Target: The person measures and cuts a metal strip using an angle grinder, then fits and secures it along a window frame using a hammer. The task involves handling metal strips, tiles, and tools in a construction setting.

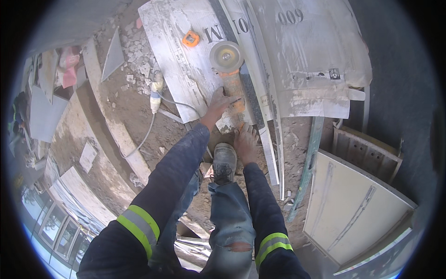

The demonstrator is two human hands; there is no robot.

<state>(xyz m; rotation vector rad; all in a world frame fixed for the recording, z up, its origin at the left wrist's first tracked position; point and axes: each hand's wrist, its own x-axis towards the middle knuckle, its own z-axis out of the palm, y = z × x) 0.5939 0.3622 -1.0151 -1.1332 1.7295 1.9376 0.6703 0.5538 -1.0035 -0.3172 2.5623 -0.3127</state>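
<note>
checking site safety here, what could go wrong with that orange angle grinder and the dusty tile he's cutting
1. Both the left hand and right hand are bare, close to the orange angle grinder and its round disc; a kickback could cut them.
2. The grey dusty shoe sits just behind the grey stone tile; a slip could reach it.

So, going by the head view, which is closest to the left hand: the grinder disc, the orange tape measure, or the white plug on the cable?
1. Grinder disc, just ahead of the left hand.
2. White plug, off to its left on the ground.
3. Orange tape measure, farthest ahead, on the slab.
</note>
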